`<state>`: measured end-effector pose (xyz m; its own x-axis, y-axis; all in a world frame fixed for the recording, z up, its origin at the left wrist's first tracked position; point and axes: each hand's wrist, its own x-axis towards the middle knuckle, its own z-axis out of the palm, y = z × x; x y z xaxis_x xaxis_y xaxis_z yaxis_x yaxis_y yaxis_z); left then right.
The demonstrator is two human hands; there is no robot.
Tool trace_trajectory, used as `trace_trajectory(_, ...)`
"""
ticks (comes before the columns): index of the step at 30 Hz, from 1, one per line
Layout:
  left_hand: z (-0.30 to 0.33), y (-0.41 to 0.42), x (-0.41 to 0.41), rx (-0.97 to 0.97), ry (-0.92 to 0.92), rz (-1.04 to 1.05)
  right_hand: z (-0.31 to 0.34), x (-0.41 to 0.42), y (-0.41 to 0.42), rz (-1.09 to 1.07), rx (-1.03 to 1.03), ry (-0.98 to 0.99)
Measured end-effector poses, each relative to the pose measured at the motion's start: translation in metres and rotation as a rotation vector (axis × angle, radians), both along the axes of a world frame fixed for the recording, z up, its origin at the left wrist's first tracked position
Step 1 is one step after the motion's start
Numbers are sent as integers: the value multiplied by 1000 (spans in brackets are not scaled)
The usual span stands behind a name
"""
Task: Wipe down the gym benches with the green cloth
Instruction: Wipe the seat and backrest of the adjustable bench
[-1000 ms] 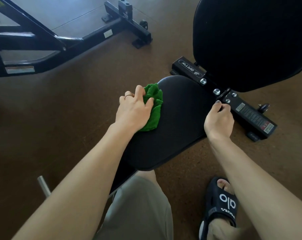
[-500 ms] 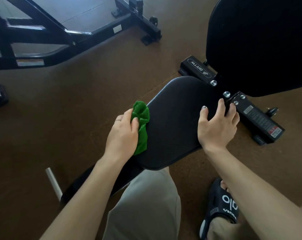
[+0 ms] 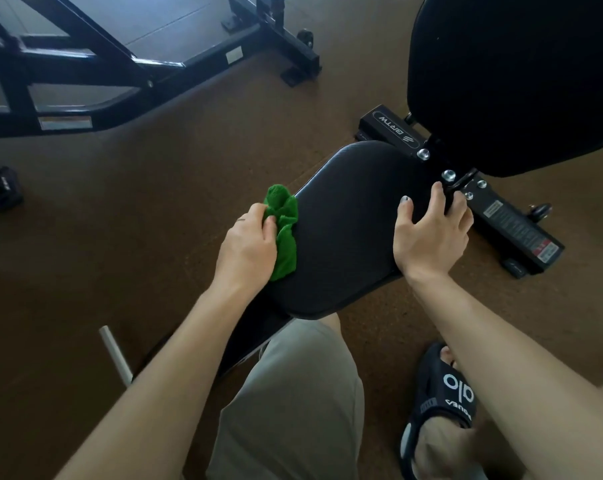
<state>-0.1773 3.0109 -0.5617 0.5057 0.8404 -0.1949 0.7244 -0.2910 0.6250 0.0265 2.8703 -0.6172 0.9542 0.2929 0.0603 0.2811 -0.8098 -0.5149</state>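
Green cloth (image 3: 282, 230): bunched terry fabric, pressed against the left edge of the seat pad (image 3: 345, 230), its upper end bulging free above the fingers, its lower end trailing down along the pad's rim. Left hand (image 3: 249, 249): fingers and thumb curled round the cloth, gripping it from the outer side, knuckles turned away from the pad; a thin ring shows on one finger. Seat pad: black, textured, rounded corners, lying directly to the right of the gripped cloth and running away from the person toward the backrest. Right hand (image 3: 431, 233): across the pad from the cloth, on the far right edge, thumb laid on the top surface, fingers wrapped over the rim near the hinge; holds the pad's edge. Backrest pad (image 3: 514, 81): black, tilted up, beyond the right hand. Bench frame (image 3: 507, 216): black steel with silver bolts and printed labels, just past the right hand's fingertips. Second machine frame (image 3: 126, 74): black tubing, well beyond the cloth to the upper left. Floor (image 3: 120, 216): brown, speckled. Person's leg in beige shorts (image 3: 293, 403), below the pad between both forearms. Black slide sandal (image 3: 442, 400) with white lettering, under the right forearm.
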Motion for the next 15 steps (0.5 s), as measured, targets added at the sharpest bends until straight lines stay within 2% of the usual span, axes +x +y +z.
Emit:
trace_trajectory(6,-7,-54,-45,-40,-202,228,-2,0,-1,-9,25,4)
trace_trajectory(9,-11,-80,-42,-3,-238,316,-1,-1,0,-9,20,5)
trace_trajectory(13,-9,-49,-26,158,-212,166,0,-2,-1,-7,15,11)
trace_trajectory(15,-3,-15,-10,84,-134,77,0,-3,-1,-5,9,10)
